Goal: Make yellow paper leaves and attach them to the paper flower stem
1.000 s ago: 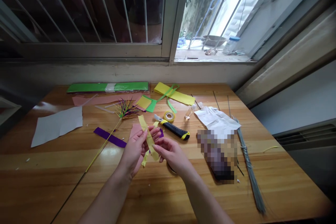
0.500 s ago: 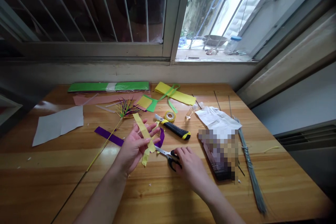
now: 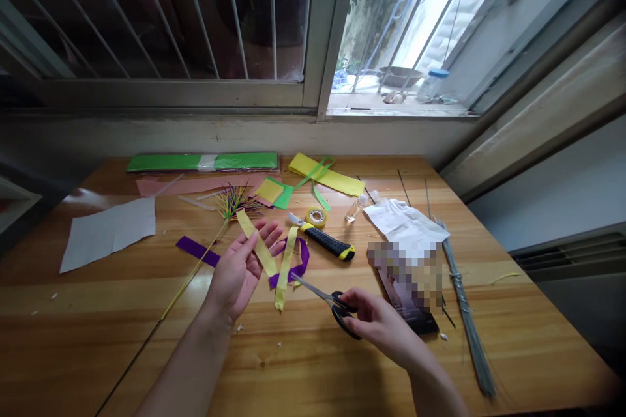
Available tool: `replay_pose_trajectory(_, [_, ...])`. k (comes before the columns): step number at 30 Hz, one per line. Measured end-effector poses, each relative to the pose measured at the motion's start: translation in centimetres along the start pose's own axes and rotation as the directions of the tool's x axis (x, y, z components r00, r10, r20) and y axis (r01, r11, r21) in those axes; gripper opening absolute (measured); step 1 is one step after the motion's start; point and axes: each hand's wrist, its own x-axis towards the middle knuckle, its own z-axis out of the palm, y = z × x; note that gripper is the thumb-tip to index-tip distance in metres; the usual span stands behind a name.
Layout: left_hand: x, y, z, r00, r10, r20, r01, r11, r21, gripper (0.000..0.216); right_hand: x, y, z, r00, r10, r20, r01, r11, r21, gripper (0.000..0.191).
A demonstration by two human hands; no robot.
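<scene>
Yellow strip (image 3: pixel 263 251) hangs slantwise in the left hand (image 3: pixel 237 279), pinched under the thumb against the open palm, the other fingers spread. It is above the middle of the table (image 3: pixel 313 371), its lower end beside a second yellow piece (image 3: pixel 285 267) that crosses a curled purple band (image 3: pixel 304 259); whether the two yellow lengths join, I cannot tell. The right hand (image 3: pixel 379 320) has its fingers closed around the handles of the scissors (image 3: pixel 323 293), whose blades look shut and point towards the yellow piece; whether any finger is through a loop is unclear. Beyond lie the cutter (image 3: pixel 327 241) and the tape (image 3: pixel 316 216), just beside each other. Left of the hands, a tufted stem (image 3: pixel 193 268) crosses a flat purple strip (image 3: pixel 193 249).
</scene>
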Motion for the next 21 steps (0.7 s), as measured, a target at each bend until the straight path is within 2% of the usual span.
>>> replay_pose_trajectory(2, [0.0, 0.0, 0.0, 1.0, -0.006, -0.005, 0.006, 1.0, -0.009, 0.02, -0.2, 0.1, 0.5, 0.999, 0.016, 0.052, -0.026, 0.98, 0.197, 0.031])
replay_pose_trajectory(5, [-0.2, 0.0, 0.1, 1.0, -0.016, -0.008, 0.016, 1.0, -0.008, 0.022, -0.3, 0.3, 1.9, 0.996, 0.0, 0.094, -0.032, 0.941, 0.336, 0.039])
replay_pose_trajectory(8, [-0.3, -0.1, 0.4, 1.0, -0.021, -0.013, 0.021, 1.0, -0.014, 0.024, -0.3, 0.8, 3.4, 0.978, -0.168, 0.12, 0.105, 0.906, 0.411, 0.058])
replay_pose_trajectory(10, [-0.4, -0.2, 0.7, 1.0, -0.023, -0.011, 0.023, 1.0, -0.018, 0.025, -0.2, 0.7, 4.2, 0.953, -0.277, 0.119, 0.215, 0.901, 0.377, 0.068])
replay_pose_trajectory(12, [-0.5, -0.3, 1.0, 1.0, -0.025, -0.003, 0.025, 1.0, -0.019, 0.025, -0.2, 0.1, 4.9, 0.942, -0.304, 0.144, 0.254, 0.923, 0.288, 0.065])
replay_pose_trajectory(17, [-0.5, 0.0, 1.4, 0.999, -0.044, 0.011, 0.045, 0.998, -0.034, 0.024, -0.3, -2.7, 6.1, 0.935, -0.249, 0.254, 0.223, 0.967, 0.125, 0.061])
replay_pose_trajectory(21, [-0.4, 0.3, 1.4, 0.998, -0.058, -0.021, 0.056, 0.996, -0.068, 0.026, 0.0, -3.3, 7.2, 0.943, -0.203, 0.265, 0.201, 0.979, 0.036, 0.063])
